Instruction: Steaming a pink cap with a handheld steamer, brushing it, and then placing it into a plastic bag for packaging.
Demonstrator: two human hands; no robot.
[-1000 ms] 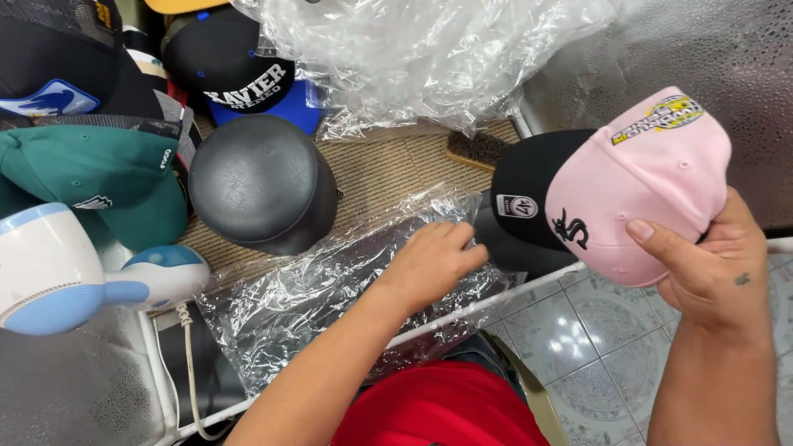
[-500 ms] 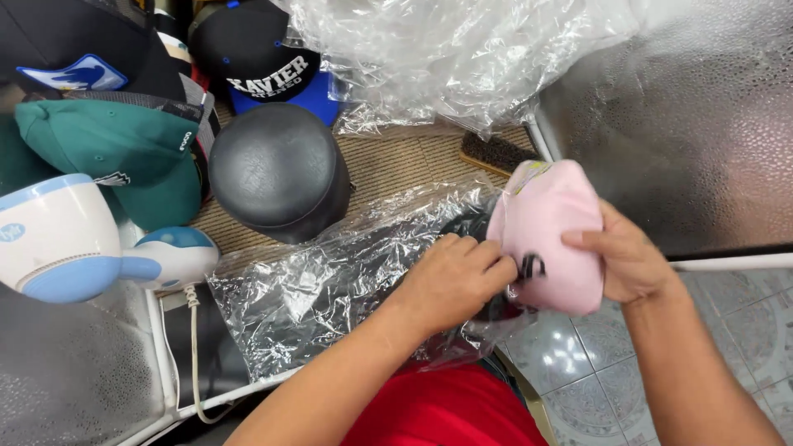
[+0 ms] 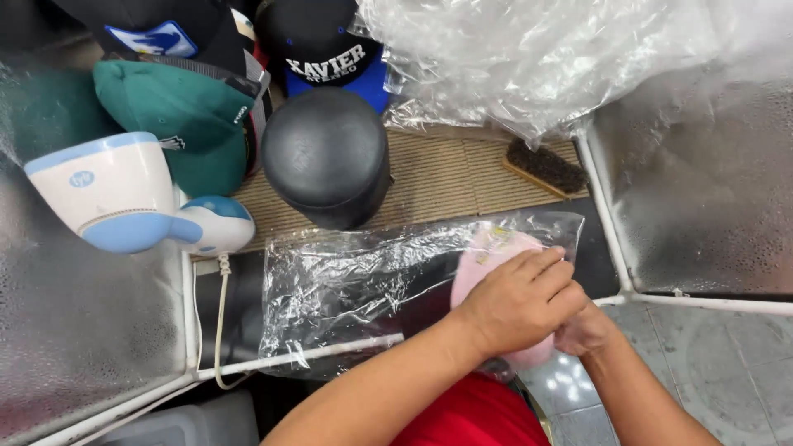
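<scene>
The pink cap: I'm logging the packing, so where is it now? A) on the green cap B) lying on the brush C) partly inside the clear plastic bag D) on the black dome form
C: the pink cap shows through the clear plastic bag, with the left hand pressed on it and the right hand at the bag's opening.

Bare woven mat (image 3: 446, 177) lies open between the black dome-shaped cap form (image 3: 326, 157) and the bristle brush (image 3: 545, 167). Crumpled plastic sheeting (image 3: 529, 58) blocks the far side; a white-and-blue steamer (image 3: 124, 198) crowds the left.
</scene>
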